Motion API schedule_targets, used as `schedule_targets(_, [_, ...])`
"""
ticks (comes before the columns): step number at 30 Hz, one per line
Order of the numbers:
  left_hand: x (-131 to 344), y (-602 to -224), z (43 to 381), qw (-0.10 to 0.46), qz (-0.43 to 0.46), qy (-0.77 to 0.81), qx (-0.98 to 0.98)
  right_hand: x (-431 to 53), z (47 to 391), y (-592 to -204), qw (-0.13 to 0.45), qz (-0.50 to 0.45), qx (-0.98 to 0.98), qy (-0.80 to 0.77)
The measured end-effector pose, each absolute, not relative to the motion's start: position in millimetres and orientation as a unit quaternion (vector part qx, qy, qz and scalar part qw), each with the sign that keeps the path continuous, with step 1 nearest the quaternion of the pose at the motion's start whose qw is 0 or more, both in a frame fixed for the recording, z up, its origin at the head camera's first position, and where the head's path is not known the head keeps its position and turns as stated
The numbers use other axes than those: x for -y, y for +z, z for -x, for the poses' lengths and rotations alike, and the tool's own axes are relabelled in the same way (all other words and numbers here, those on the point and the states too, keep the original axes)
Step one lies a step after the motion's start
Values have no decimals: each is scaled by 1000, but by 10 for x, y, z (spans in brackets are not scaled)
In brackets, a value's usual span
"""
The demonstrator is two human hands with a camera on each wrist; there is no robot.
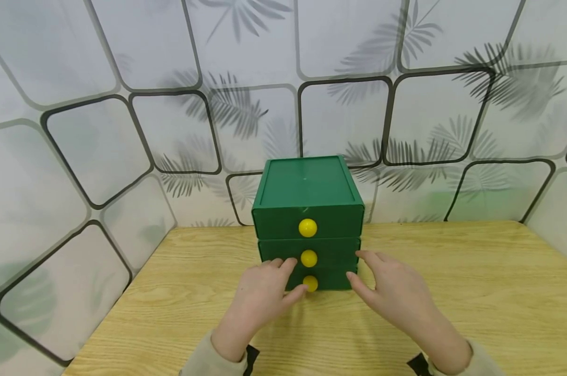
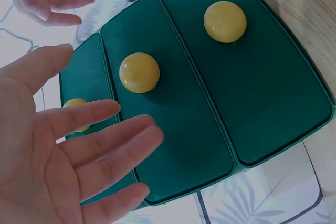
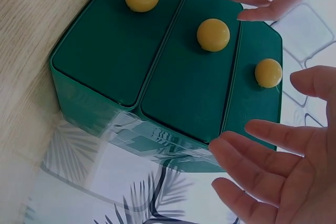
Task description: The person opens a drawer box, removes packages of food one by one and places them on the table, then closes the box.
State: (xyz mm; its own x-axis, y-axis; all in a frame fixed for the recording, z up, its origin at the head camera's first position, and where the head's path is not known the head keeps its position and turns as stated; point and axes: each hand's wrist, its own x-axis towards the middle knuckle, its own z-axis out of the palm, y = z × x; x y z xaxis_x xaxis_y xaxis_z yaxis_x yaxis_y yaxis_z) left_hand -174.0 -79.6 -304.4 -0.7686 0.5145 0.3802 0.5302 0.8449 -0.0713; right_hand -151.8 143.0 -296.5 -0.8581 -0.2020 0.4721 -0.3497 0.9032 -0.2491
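Green drawer box (image 1: 308, 209) is sitting closed — nothing's showing pulled yet; left hand (image 1: 262, 292) and right hand (image 1: 397, 290) are hovering empty, relaxed.

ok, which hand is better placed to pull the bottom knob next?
Left, I'd say: in the head view, the left hand has its thumb beside the bottom knob; the right hand is farther off, near the right edge of the box. Both are empty.

The drawer cabinet (image 1: 307, 196) stands on the table (image 1: 462, 292), before the wall (image 1: 344, 117).
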Motion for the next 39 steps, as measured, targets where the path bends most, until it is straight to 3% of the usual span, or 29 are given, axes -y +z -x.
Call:
schedule_targets(6, [819,-3017,1780,255,284,-64,922,-1419,1514,-2963,217,-140,952,163])
schedule_targets(13, [902,-2911,1829,394,279,-137,865,-1403,1518,-2977,212,-137,954,161])
schedule_targets(17, [943,-2837,1853,441,280,-163,837,-1389,1524,-2991,210,-142,953,163])
schedule_targets(39, [1064,-2664,2131,504,259,-332,754,-1346,1532,-3020,228,-151,947,170])
